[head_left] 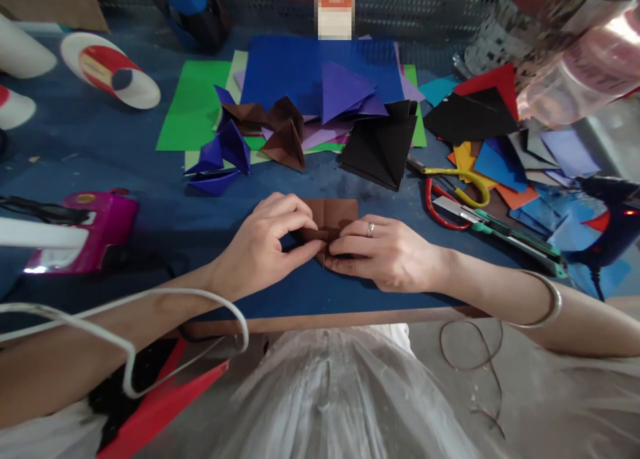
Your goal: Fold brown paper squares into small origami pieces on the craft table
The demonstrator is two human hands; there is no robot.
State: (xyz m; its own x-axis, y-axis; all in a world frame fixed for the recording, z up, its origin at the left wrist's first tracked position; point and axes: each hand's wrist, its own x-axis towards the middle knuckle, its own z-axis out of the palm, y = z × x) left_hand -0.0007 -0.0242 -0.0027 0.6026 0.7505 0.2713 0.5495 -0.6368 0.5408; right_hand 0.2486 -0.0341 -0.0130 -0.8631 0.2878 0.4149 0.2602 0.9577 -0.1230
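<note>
A brown sheet of folding paper (pixel 337 212) lies on the blue table near its front edge, creased down the middle and with its near part folded up. My left hand (pixel 275 235) pinches the fold from the left between thumb and fingers. From the right, my right hand (pixel 377 252), with a ring on one finger, presses its closed fingers onto the same paper. The fingers hide much of the lower part. Just beyond lie folded brown pieces (pixel 287 135), folded dark-blue pieces (pixel 227 152) and a folded black piece (pixel 383 145).
Stacked coloured sheets (pixel 280 65) lie at the back. On the right are scissors (pixel 477 192), a box cutter (pixel 500 232), paper scraps (pixel 505 162) and a glue gun (pixel 613 212). A magenta device (pixel 100 222) and paper tube (pixel 110 72) stand left. A white cable (pixel 200 292) crosses my left forearm.
</note>
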